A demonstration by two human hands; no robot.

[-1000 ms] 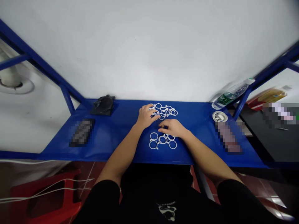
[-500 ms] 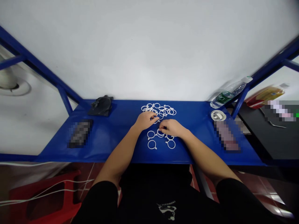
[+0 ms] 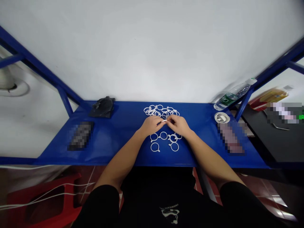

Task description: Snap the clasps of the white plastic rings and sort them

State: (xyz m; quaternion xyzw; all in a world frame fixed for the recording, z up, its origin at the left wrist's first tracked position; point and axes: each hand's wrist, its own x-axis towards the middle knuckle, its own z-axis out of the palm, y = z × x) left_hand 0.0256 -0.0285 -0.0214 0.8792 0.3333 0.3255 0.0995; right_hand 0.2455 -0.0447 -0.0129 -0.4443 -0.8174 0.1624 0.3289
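Observation:
Both hands meet over the middle of the blue table (image 3: 125, 136). My left hand (image 3: 152, 124) pinches one side of a white curtain ring (image 3: 164, 120), and my right hand (image 3: 178, 124) grips its other side. Fingers hide most of that ring. Just beyond them lies a loose heap of white curtain rings (image 3: 152, 112), several overlapping. Nearer to me several more rings are spread out, among them one ring (image 3: 155, 147) at front left and another ring (image 3: 174, 147) at front right, each with a small tab.
A black plastic bag (image 3: 104, 107) lies at the back left, with a blurred dark object (image 3: 80, 135) in front of it. On the right are a leaning water bottle (image 3: 234, 96), a coiled white cable (image 3: 222, 117) and a blurred pinkish object (image 3: 230, 138). Blue frame bars flank the table.
My left hand has come nearer and my right hand has moved slightly away from me, so they meet at one ring. The ring under my right hand is now uncovered on the table.

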